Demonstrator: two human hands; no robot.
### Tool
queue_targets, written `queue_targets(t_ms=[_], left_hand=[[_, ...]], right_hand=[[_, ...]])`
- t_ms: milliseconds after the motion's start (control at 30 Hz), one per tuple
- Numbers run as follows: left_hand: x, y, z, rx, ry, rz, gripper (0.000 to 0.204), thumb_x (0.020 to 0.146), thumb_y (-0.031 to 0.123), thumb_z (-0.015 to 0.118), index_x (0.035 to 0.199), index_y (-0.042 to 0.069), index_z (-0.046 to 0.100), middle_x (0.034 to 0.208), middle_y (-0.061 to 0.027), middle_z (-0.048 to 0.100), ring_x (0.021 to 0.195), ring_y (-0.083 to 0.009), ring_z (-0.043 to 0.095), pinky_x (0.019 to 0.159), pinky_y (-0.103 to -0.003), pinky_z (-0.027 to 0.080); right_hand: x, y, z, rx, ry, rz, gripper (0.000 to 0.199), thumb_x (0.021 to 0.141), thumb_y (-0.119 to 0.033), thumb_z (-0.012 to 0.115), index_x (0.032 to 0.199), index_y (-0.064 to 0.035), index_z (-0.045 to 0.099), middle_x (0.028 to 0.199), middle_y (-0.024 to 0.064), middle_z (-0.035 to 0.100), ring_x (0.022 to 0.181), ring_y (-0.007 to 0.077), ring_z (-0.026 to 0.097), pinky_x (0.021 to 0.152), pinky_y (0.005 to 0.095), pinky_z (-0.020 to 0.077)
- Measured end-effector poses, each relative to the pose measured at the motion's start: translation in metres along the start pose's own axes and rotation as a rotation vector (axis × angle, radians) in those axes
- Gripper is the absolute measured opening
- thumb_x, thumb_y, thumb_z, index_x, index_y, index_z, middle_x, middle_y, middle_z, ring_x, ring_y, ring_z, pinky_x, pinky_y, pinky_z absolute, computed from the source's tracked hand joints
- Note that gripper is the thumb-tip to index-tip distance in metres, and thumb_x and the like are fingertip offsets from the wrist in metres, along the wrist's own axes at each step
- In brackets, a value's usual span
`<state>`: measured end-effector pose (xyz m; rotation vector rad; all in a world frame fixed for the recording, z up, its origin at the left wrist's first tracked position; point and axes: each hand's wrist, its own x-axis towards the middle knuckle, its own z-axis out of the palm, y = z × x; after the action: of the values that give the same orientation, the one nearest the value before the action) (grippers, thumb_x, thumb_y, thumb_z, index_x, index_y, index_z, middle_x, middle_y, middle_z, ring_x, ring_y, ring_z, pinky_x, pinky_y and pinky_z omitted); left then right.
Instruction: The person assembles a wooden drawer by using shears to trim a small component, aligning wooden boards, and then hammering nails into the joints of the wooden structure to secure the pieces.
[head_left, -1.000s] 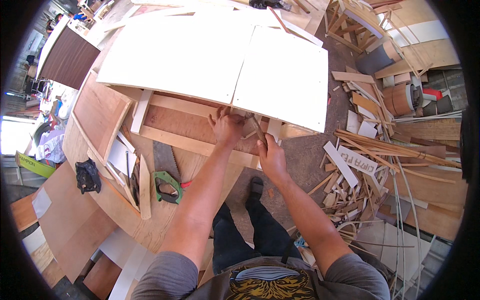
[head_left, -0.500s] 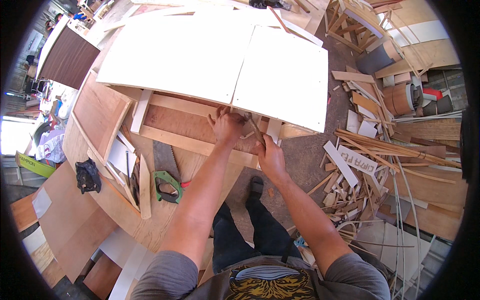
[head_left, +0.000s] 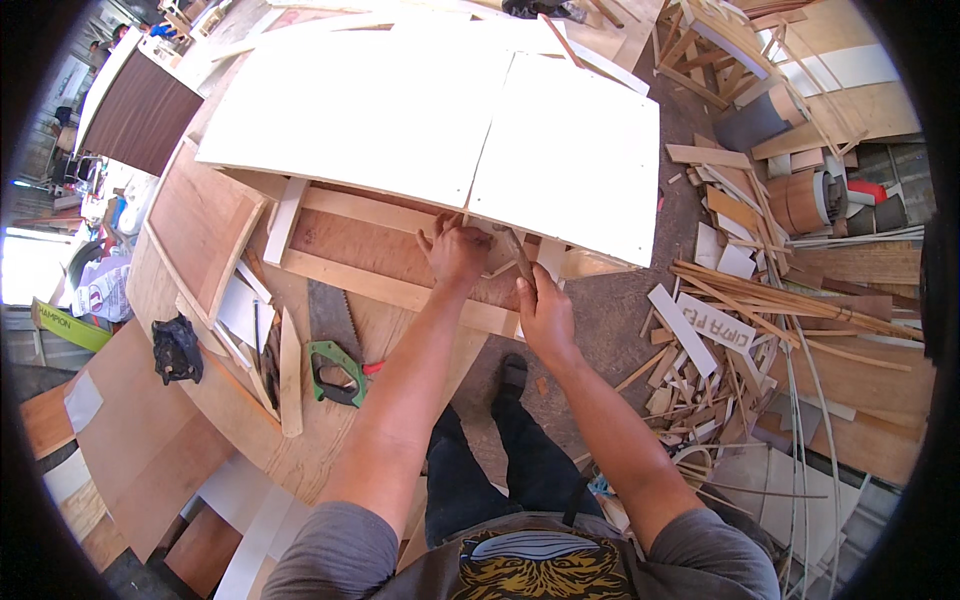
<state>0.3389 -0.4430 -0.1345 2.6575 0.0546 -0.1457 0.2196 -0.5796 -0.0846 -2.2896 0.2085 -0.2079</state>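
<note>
A large cabinet-like wooden box with white panels (head_left: 350,120) stands in front of me, its near side a framework of pale wood strips (head_left: 385,288) around reddish-brown plywood. My left hand (head_left: 460,255) is at the white top's near edge, by the seam between two panels. Its fingers are pinched there, and whatever they hold is hidden. My right hand (head_left: 547,312) is wrapped around the wooden handle of a hammer (head_left: 518,256). The hammer's head is close beside my left hand, under the panel edge.
A green-handled handsaw (head_left: 335,370) lies on the plywood sheet to the left, near a black plastic bag (head_left: 176,350) and a framed brown panel (head_left: 205,235). Wood offcuts (head_left: 690,370) and long strips (head_left: 770,300) are heaped on the floor to my right.
The hammer has shifted slightly in my right hand's grip area, its head a little further right of my left hand. My left hand keeps its place at the edge.
</note>
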Motion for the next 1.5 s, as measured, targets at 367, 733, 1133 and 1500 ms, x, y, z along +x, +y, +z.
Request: queue_targets(t_ms=[367, 733, 1133, 1500], left_hand=[[-0.001, 0.001, -0.005, 0.014, -0.030, 0.016, 0.020, 0.081, 0.038, 0.077, 0.096, 0.026, 0.081, 0.129, -0.0030, 0.067, 0.143, -0.0292, 0.041, 0.117, -0.070, 0.017], [0.009, -0.033, -0.012, -0.495, -0.092, 0.072, 0.049, 0.073, 0.038, 0.083, 0.117, 0.017, 0.075, 0.145, -0.0180, 0.053, 0.144, -0.0342, 0.040, 0.120, -0.062, 0.019], [0.009, -0.057, -0.021, -0.179, -0.148, 0.552, 0.152, 0.043, 0.066, 0.093, 0.158, 0.000, 0.017, 0.154, -0.0232, 0.041, 0.147, -0.0352, 0.035, 0.123, -0.056, 0.018], [0.012, -0.066, 0.002, -0.194, -0.059, 0.578, 0.136, 0.050, 0.064, 0.091, 0.150, -0.004, 0.031, 0.144, -0.0240, 0.051, 0.141, -0.0359, 0.044, 0.122, -0.054, 0.022]], right_hand=[[0.001, 0.008, 0.006, -0.085, -0.103, 0.039, 0.037, 0.101, -0.026, 0.055, 0.130, -0.0031, 0.055, 0.099, 0.0280, 0.069, 0.090, 0.0479, 0.067, 0.074, 0.0567, 0.0543], [-0.002, -0.004, -0.015, 0.143, -0.081, 0.188, 0.035, 0.099, -0.024, 0.062, 0.125, 0.0009, 0.061, 0.102, 0.0294, 0.069, 0.094, 0.0484, 0.067, 0.078, 0.0535, 0.0539], [-0.001, 0.006, -0.006, 0.069, -0.073, 0.032, 0.033, 0.099, -0.017, 0.062, 0.130, -0.0043, 0.058, 0.089, 0.0249, 0.068, 0.082, 0.0439, 0.069, 0.069, 0.0477, 0.0525], [0.004, 0.008, -0.010, -0.069, -0.151, 0.089, 0.040, 0.100, -0.025, 0.059, 0.135, -0.0056, 0.057, 0.106, 0.0274, 0.069, 0.095, 0.0475, 0.067, 0.079, 0.0529, 0.0546]])
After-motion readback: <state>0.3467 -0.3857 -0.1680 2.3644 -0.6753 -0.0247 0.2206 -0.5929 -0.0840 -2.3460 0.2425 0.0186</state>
